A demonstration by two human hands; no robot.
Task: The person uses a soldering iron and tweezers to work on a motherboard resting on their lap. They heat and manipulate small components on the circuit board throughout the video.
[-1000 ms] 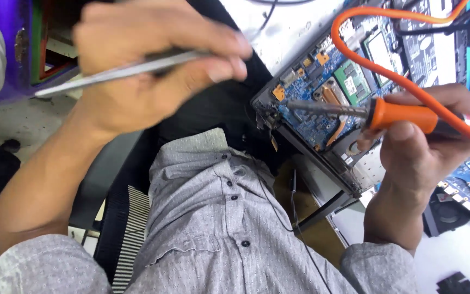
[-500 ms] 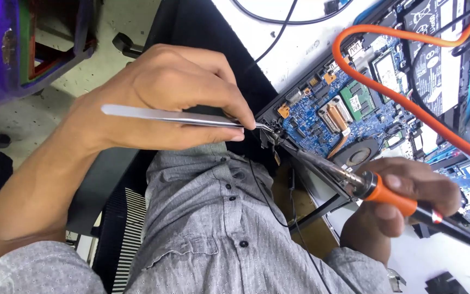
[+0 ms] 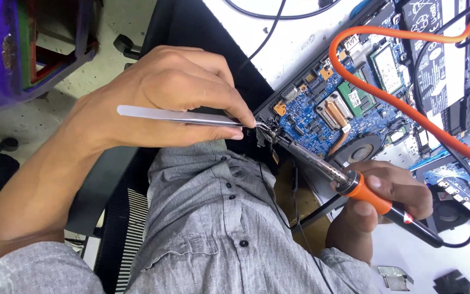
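Nearest to me is my own grey shirt (image 3: 218,228), a finely speckled woven cloth with small dark buttons, creased across the front. Just above it my left hand (image 3: 159,103) is pinched shut around a pair of tweezers (image 3: 180,116): slim, flat, brushed steel, tapering to a fine point that rests at the near corner of the laptop (image 3: 349,109). My right hand (image 3: 382,201) is wrapped firmly around the soldering iron (image 3: 354,182), fingers closed over its smooth orange collar and black handle. Its dull grey metal barrel runs up and left, and its tip meets the tweezer points at that same corner.

The laptop lies open with its bottom cover off, showing a blue circuit board crowded with small components, a copper heat pipe, a round black fan and a green memory module. A thick, glossy orange cable (image 3: 387,92) curves over it. Thinner black cables (image 3: 273,22) trail across the white worktop (image 3: 300,49) beyond. Far left, on the speckled floor (image 3: 115,22), stands part of a purple plastic stool (image 3: 6,49), scuffed on its edge.
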